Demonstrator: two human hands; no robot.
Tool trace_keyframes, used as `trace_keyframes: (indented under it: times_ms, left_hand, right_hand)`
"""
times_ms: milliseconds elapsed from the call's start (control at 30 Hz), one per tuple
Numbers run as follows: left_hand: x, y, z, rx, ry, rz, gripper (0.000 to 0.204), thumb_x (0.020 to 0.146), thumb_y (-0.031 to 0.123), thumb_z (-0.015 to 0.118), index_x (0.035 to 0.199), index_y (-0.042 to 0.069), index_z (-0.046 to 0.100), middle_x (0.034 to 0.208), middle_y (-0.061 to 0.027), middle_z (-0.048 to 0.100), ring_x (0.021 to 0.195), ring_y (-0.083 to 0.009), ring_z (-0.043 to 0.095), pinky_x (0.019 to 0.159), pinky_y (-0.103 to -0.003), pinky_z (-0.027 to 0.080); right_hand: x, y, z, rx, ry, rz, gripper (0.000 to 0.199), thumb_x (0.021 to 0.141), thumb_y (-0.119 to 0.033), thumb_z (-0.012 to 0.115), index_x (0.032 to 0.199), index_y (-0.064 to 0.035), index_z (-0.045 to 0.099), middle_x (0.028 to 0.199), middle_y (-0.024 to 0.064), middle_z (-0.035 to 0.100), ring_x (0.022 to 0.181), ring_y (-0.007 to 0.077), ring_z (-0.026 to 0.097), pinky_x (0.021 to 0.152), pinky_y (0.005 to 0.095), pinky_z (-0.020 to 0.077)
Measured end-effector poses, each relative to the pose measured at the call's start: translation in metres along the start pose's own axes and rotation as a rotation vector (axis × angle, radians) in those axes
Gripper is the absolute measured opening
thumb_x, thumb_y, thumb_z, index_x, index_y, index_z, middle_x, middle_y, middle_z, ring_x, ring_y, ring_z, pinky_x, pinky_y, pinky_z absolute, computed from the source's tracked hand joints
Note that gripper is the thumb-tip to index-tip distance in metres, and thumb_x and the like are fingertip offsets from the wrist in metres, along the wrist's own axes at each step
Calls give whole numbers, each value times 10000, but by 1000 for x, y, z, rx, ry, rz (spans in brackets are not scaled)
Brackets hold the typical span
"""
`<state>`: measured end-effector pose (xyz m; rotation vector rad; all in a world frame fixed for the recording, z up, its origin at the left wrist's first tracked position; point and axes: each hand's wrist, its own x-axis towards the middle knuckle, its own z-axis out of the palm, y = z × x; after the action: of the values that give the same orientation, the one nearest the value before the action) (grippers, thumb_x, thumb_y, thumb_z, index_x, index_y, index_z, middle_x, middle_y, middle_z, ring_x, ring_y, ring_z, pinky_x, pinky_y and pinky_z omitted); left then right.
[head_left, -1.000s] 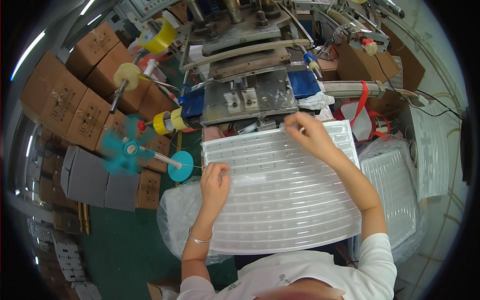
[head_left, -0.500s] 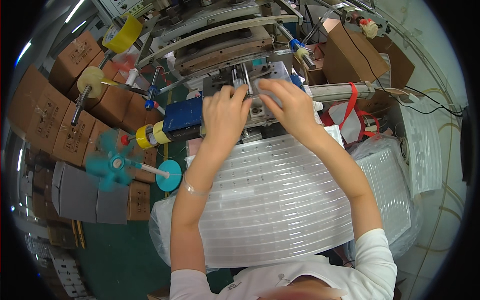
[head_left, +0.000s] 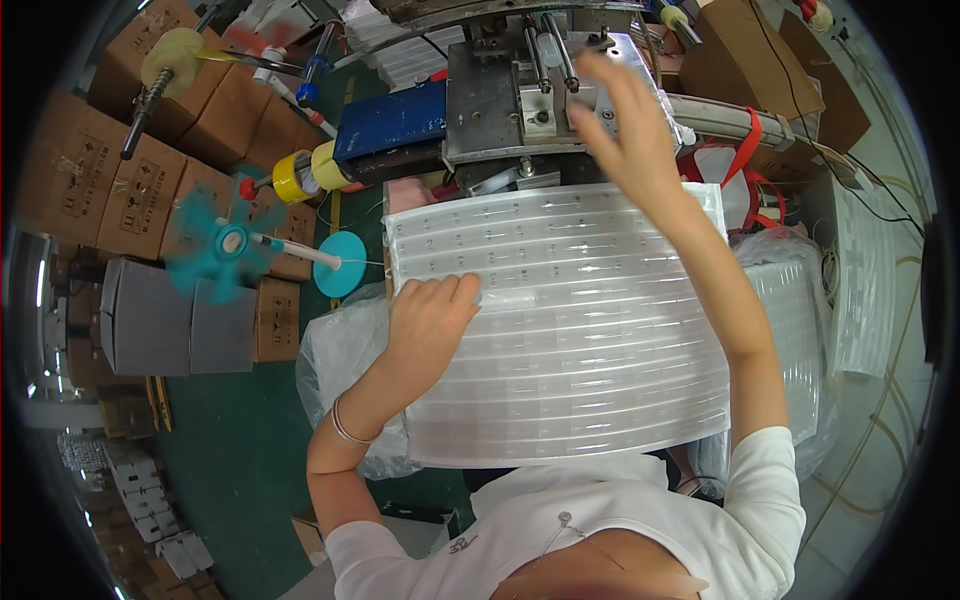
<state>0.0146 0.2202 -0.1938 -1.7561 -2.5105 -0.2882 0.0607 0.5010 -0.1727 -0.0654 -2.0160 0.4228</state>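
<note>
Your left hand lies open on the ribbed clear plastic tray; your right hand hovers open over the grey metal press.

The left hand lies flat, fingers bent a little. The right hand is up, fingers spread open.

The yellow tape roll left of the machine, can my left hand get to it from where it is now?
Probably yes. The left hand rests on the white tray, and the yellow tape roll sits up and left of it with nothing visible between them.
</note>
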Motion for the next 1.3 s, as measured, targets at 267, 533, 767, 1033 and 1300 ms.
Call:
trace_keyframes:
  times_ms: [267, 533, 767, 1033, 1300]
  left_hand:
    - [-11, -4, 26, -20, -172, 113, 169, 747, 91, 634, 881, 54, 536, 816, -91, 578, 722, -275, 592, 664, -381, 439]
    - [1, 21, 29, -287, 47, -57, 288, 718, 10, 545, 992, 8, 457, 879, -173, 551, 778, -358, 558, 677, -435, 448]
    - [20, 13, 45, -180, -57, 236, 222, 745, 66, 647, 951, 47, 566, 891, -102, 565, 864, -284, 559, 776, -375, 423]
    - [6, 16, 25, -203, -35, 120, 333, 790, 122, 642, 1113, 69, 583, 1024, -113, 602, 963, -291, 559, 855, -371, 399]
    - [37, -3, 13, -235, 389, -92, 330, 802, 169, 642, 1111, 67, 592, 1054, -110, 599, 974, -289, 552, 862, -383, 383]
  right_hand:
    - [-116, -64, -14, 98, -861, -245, 238, 752, -64, 604, 978, -134, 636, 888, 67, 570, 819, 204, 609, 615, 313, 524]
    - [-88, -65, -29, 233, -922, -44, 276, 708, -53, 624, 977, -76, 565, 927, 94, 535, 855, 245, 598, 648, 357, 526]
    - [-65, -46, -57, 283, -501, 179, 214, 775, -60, 574, 980, -49, 516, 941, 115, 566, 780, 246, 595, 664, 353, 494]
    - [-71, -27, -70, 327, -499, 343, 167, 833, -61, 564, 998, -41, 563, 1007, 80, 586, 885, 219, 588, 659, 291, 484]
    - [-62, -21, -68, 430, -463, 437, 268, 841, -45, 599, 1106, -36, 562, 1111, 85, 584, 972, 217, 581, 775, 305, 504]
